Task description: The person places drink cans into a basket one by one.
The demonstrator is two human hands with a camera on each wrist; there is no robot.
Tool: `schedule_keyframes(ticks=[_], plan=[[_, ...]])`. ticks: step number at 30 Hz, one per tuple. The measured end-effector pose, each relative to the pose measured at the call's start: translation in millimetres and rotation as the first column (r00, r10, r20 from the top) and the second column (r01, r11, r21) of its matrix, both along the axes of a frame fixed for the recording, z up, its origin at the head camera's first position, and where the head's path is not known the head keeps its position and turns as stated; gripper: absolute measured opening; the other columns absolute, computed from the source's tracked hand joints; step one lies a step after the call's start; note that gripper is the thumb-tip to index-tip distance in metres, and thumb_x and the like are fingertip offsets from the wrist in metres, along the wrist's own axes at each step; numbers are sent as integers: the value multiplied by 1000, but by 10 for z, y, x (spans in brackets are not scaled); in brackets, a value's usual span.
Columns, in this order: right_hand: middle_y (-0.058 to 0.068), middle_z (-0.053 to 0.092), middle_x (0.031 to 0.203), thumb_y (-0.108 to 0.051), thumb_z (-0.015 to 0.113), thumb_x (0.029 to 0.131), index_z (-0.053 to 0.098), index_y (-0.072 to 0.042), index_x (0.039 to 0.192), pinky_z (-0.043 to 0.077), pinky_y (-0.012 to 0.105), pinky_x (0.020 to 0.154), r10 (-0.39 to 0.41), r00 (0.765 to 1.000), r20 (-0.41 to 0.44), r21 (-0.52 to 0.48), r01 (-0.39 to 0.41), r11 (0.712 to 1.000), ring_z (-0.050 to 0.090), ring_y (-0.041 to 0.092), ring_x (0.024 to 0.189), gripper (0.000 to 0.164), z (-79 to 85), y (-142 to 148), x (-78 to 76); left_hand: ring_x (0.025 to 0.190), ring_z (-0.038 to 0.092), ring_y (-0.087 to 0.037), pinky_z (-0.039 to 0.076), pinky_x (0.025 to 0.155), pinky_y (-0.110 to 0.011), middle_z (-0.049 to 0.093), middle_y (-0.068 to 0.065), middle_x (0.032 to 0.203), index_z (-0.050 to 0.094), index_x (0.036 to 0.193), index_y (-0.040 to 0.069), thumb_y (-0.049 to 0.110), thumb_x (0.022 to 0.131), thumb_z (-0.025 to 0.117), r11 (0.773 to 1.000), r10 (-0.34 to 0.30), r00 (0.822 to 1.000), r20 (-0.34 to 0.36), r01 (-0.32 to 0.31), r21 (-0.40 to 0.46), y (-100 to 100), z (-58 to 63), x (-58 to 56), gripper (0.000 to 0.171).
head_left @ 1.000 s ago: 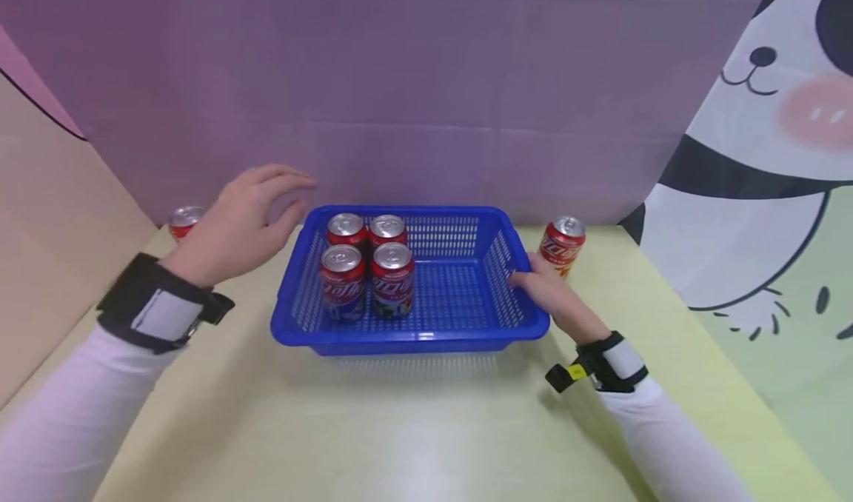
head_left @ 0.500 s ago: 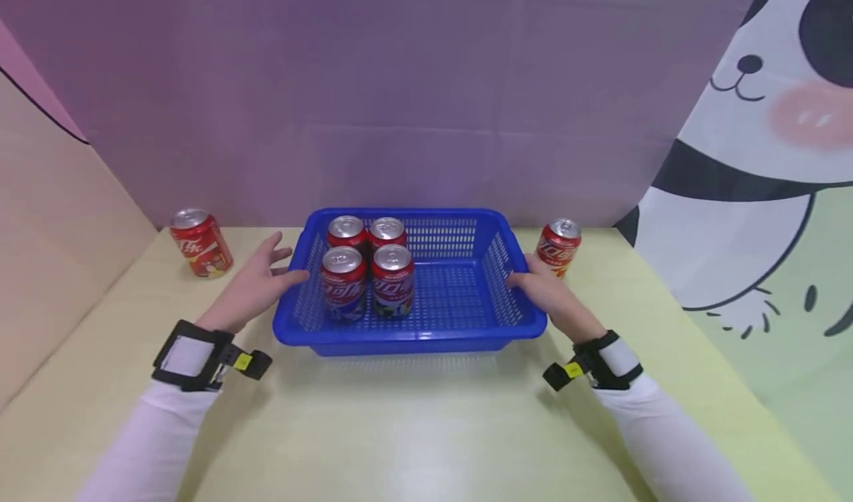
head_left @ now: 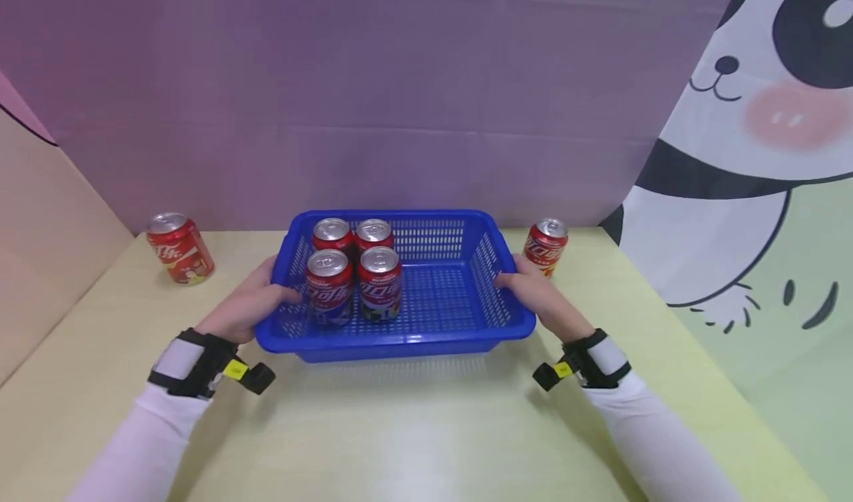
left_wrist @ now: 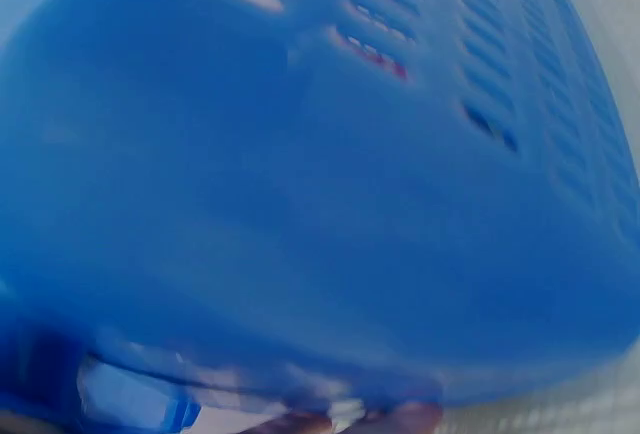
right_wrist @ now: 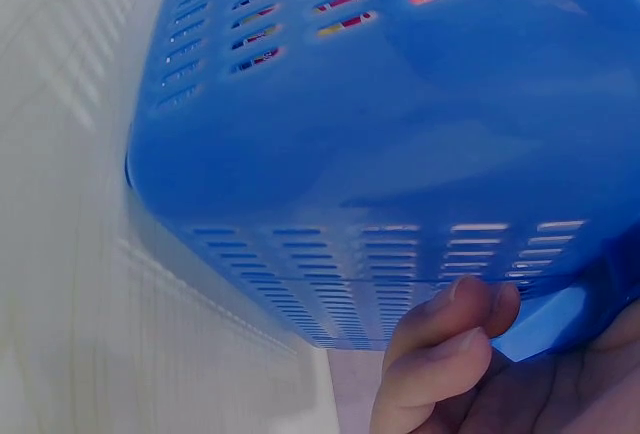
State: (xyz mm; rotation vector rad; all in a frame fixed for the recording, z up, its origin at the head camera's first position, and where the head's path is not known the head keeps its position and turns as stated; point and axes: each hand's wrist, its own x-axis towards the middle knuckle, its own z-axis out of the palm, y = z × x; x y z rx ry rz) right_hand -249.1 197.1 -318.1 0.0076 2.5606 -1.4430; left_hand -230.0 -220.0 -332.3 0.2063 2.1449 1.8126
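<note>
A blue plastic basket [head_left: 413, 346] with slotted walls sits on the table. Inside its left half stand several red soda cans [head_left: 380, 287], upright and close together. My left hand [head_left: 249, 302] grips the basket's left rim, the thumb over the edge and the fingers outside. On the opposite side, my right hand [head_left: 536, 295] holds the right rim the same way. The right wrist view shows curled fingers [right_wrist: 435, 354] under the rim, against the slotted wall. Basket plastic fills most of the left wrist view, with only bits of fingers showing along the bottom.
One red can [head_left: 180, 249] stands on the table at the back left. Another red can [head_left: 546, 246] stands behind my right hand, partly hidden. A purple backdrop [head_left: 386, 102] rises behind the table [head_left: 400, 435]; a panda-printed panel [head_left: 733, 228] borders the right.
My left hand came down from above the basket's left side and took hold of the left rim. The right hand kept its grip on the right rim. The head view shifted slightly.
</note>
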Motion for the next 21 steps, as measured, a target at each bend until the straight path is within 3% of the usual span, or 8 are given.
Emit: schedule_keyframes(ticks=[10,13,15,18,21], plan=[[22,52,130,-14,53,94,38,2,142,49,49,93,-1,1000,0,7,1,1000,57,35,110,53,-1,-1,-14,130,34,-52,36,100,-65,24,-36,149,-1,153,-6,-9,87,48,1000,17,995,-101,-18,-3,-10,-19,-6,82],[22,59,122,-22,54,97,44,4,137,51,46,90,12,999,-31,89,-9,996,62,33,103,49,22,4,-25,130,33,-53,34,100,-66,24,-37,148,0,152,-8,-9,86,48,999,18,992,-127,-22,-25,-16,-23,-16,81],[18,65,109,-33,55,99,52,4,128,54,41,82,41,994,-98,198,-21,980,65,29,92,48,65,25,-25,131,32,-53,33,100,-67,24,-38,148,0,152,-9,-9,86,48,999,15,990,-138,-21,-42,-20,-23,-17,81],[12,67,85,-46,54,98,63,2,108,53,35,63,91,958,-272,370,16,929,63,23,71,50,184,108,-19,131,32,-54,33,100,-68,24,-38,148,1,152,-10,-9,86,48,998,14,989,-146,-23,-63,-18,-21,-14,81],[8,63,74,-45,57,97,66,0,94,47,34,52,117,867,-484,477,150,866,57,22,61,46,361,248,-51,131,32,-54,32,100,-68,23,-38,148,1,151,-10,-8,86,49,997,14,989,-144,-25,-75,-6,-21,-16,81]])
